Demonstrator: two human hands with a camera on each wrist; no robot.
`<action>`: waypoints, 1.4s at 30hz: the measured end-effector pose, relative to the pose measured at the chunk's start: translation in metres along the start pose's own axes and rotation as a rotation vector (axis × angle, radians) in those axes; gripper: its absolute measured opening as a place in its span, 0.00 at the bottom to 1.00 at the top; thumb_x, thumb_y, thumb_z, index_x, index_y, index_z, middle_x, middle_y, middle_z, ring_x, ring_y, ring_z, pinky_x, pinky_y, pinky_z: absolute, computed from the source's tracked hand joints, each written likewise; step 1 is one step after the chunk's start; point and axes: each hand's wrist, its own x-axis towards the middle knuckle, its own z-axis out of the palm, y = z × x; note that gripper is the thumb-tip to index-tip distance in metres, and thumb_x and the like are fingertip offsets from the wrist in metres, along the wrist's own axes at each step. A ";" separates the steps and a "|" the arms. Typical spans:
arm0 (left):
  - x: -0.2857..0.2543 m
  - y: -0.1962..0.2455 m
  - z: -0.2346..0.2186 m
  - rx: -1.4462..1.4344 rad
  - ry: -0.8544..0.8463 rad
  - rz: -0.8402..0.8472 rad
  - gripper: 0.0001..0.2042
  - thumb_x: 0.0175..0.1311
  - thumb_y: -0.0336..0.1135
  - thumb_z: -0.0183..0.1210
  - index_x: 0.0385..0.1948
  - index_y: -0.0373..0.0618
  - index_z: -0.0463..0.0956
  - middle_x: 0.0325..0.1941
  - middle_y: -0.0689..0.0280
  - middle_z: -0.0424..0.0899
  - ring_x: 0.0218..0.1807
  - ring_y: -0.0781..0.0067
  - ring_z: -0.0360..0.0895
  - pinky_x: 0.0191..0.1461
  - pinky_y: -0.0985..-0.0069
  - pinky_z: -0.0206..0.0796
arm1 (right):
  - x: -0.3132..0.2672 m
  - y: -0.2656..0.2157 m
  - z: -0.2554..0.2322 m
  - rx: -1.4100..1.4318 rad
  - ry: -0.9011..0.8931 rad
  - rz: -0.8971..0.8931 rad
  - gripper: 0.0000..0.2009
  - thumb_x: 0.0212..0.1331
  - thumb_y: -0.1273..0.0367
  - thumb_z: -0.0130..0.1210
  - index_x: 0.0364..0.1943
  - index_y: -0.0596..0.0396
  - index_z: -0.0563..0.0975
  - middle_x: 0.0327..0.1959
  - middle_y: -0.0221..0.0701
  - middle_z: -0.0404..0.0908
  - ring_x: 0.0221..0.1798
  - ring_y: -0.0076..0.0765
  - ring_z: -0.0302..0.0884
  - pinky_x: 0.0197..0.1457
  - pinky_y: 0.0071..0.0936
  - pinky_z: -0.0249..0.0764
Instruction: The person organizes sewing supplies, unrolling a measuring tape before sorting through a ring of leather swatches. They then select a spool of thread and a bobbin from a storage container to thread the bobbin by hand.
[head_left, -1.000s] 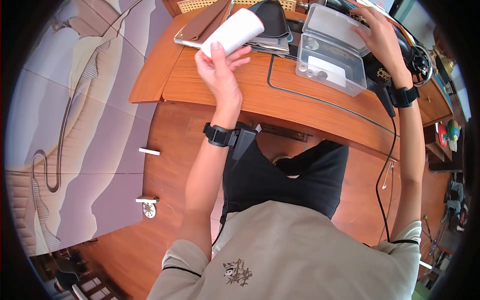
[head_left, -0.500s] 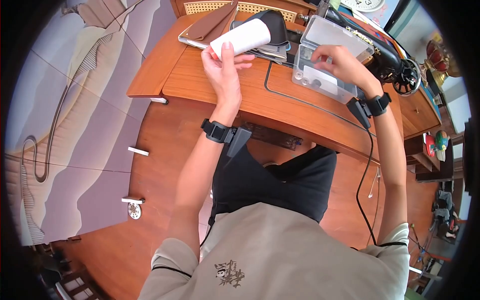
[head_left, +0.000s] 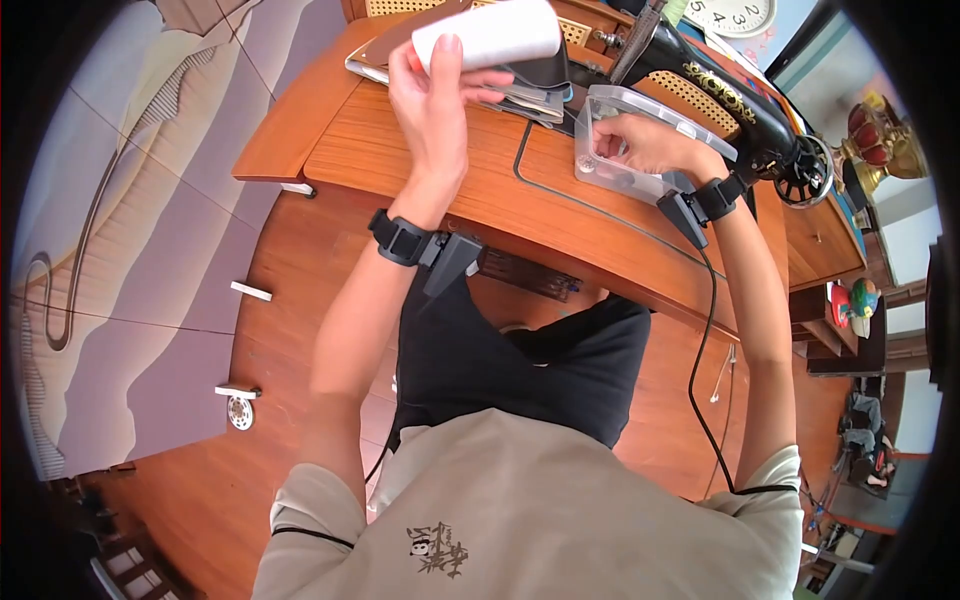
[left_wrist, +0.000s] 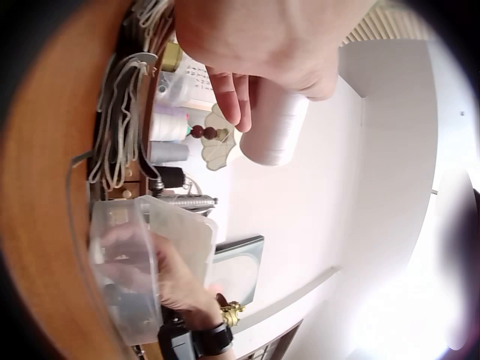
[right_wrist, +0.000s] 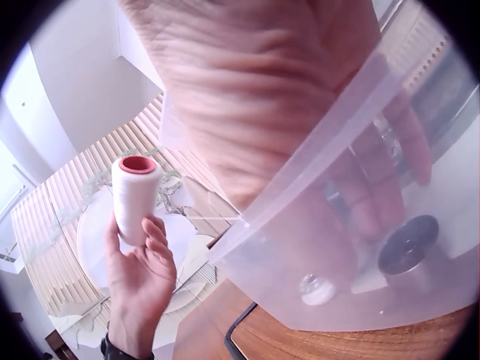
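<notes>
A white cone of thread (head_left: 490, 35) with a red core is held up in my left hand (head_left: 432, 115), thumb along its side. The right wrist view shows the same thread cone (right_wrist: 135, 199) upright, its red open end on top. My right hand (head_left: 645, 145) reaches down into a clear plastic box (head_left: 650, 182) on the table, fingers bent. Through the box wall, the right wrist view shows those fingers (right_wrist: 379, 202) just above a dark bobbin (right_wrist: 409, 244). A small shiny bobbin (right_wrist: 317, 289) lies nearby. No held thing shows in the right fingers.
Directly behind the box stands a black sewing machine (head_left: 690, 80) with gold trim and a handwheel (head_left: 803, 170). Folded cloth and papers (head_left: 535, 100) lie to its left on the wooden tabletop (head_left: 400, 165). The box's lid (left_wrist: 184, 240) stands raised at the back.
My right hand has come from the box's raised lid down and left into the box. The left hand still holds the thread cone, now a little higher in view.
</notes>
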 end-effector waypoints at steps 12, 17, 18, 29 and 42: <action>0.060 0.053 0.079 -0.074 -0.194 0.161 0.22 0.66 0.50 0.52 0.43 0.36 0.65 0.29 0.59 0.79 0.22 0.75 0.78 0.25 0.82 0.73 | -0.042 -0.028 -0.036 -0.042 0.295 0.018 0.13 0.51 0.77 0.54 0.43 0.59 0.77 0.27 0.27 0.79 0.30 0.22 0.74 0.39 0.22 0.72; 0.090 0.081 0.114 -0.206 -0.291 0.339 0.27 0.64 0.58 0.51 0.39 0.35 0.71 0.23 0.61 0.79 0.22 0.76 0.79 0.25 0.82 0.74 | -0.074 -0.032 -0.059 0.496 0.277 -0.105 0.11 0.58 0.75 0.52 0.44 0.63 0.75 0.35 0.32 0.81 0.34 0.22 0.78 0.40 0.18 0.74; 0.095 0.086 0.122 -0.189 -0.266 0.366 0.28 0.64 0.59 0.50 0.38 0.35 0.71 0.23 0.61 0.79 0.22 0.75 0.79 0.25 0.82 0.74 | -0.082 -0.036 -0.065 0.528 0.296 -0.118 0.10 0.59 0.76 0.51 0.44 0.62 0.75 0.34 0.31 0.81 0.33 0.21 0.78 0.39 0.18 0.74; 0.143 0.062 0.153 -0.163 -0.075 0.568 0.23 0.67 0.54 0.51 0.46 0.40 0.63 0.36 0.58 0.79 0.27 0.68 0.80 0.24 0.77 0.72 | -0.125 -0.022 -0.116 0.617 0.771 -0.704 0.14 0.60 0.62 0.55 0.26 0.59 0.72 0.16 0.34 0.74 0.10 0.18 0.59 0.14 0.16 0.57; 0.151 0.022 0.157 -0.121 -0.088 0.646 0.27 0.60 0.42 0.64 0.50 0.37 0.57 0.47 0.57 0.69 0.44 0.68 0.76 0.39 0.77 0.76 | -0.142 0.000 -0.123 0.563 0.939 -0.341 0.12 0.64 0.65 0.51 0.30 0.61 0.75 0.20 0.32 0.76 0.12 0.11 0.54 0.16 0.13 0.49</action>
